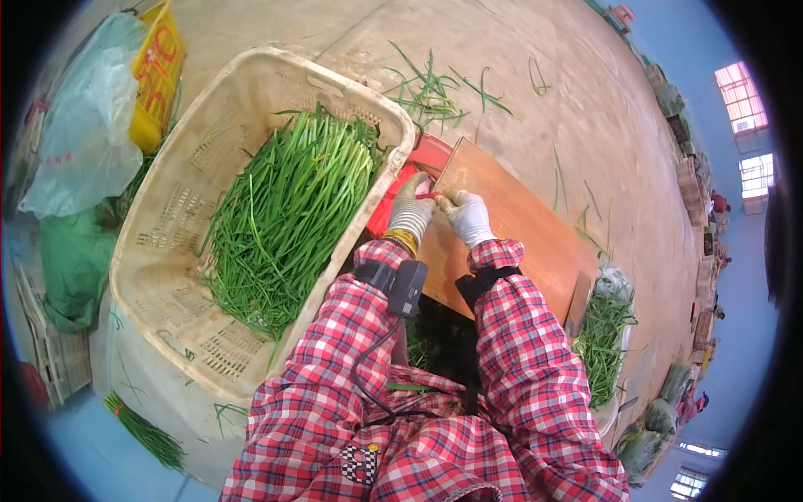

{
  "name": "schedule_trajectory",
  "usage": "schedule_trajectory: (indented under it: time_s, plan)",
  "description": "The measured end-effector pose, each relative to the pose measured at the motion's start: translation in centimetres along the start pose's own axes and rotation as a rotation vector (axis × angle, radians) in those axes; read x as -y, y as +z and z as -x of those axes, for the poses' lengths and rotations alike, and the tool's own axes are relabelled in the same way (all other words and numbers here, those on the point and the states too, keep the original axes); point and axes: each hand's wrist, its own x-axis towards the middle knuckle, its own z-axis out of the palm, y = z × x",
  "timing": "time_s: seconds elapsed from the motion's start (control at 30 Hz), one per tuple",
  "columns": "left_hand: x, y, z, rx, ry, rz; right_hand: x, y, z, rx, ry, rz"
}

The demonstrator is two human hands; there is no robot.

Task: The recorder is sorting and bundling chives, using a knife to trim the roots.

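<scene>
My left hand (411, 206), in a striped work glove, is beside the right rim of a cream plastic crate. My right hand (465, 216), in a white glove, is just to its right, over a brown wooden board (502, 207). A short red band (429, 196) runs between the fingertips of both hands, pinched at each end. Under and left of my left hand lies red plastic material (381, 210), partly hidden. Loose green garlic chives (295, 213) fill much of the crate (175, 339).
A bundle of chives (144, 430) tied with a red band lies on the floor, lower left. More chives (605, 339) sit right of the board. Chive scraps (433, 94) litter the floor ahead. A yellow crate (157, 75) and plastic bag (94, 125) stand at left.
</scene>
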Motion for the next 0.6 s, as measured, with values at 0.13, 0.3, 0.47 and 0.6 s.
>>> schedule_trajectory:
  time_s: [0.13,0.3,0.47,0.6]
  plan:
    - [-1.2,-1.2,-0.7,0.227,-0.161,0.024,-0.6,-0.2,0.8,-0.034,-0.033,-0.072]
    - [1.0,-2.1,-2.3,0.177,-0.456,0.048,-1.6,-4.7,2.7,-0.286,-0.022,-0.145]
    - [-5.4,-4.8,1.3,0.259,-0.334,-0.623,-4.3,-13.6,8.1,-0.278,0.145,-0.655]
    - [-6.0,-5.4,4.8,-0.22,0.542,-0.629,-6.2,-16.4,13.0,-0.356,0.114,-0.875]
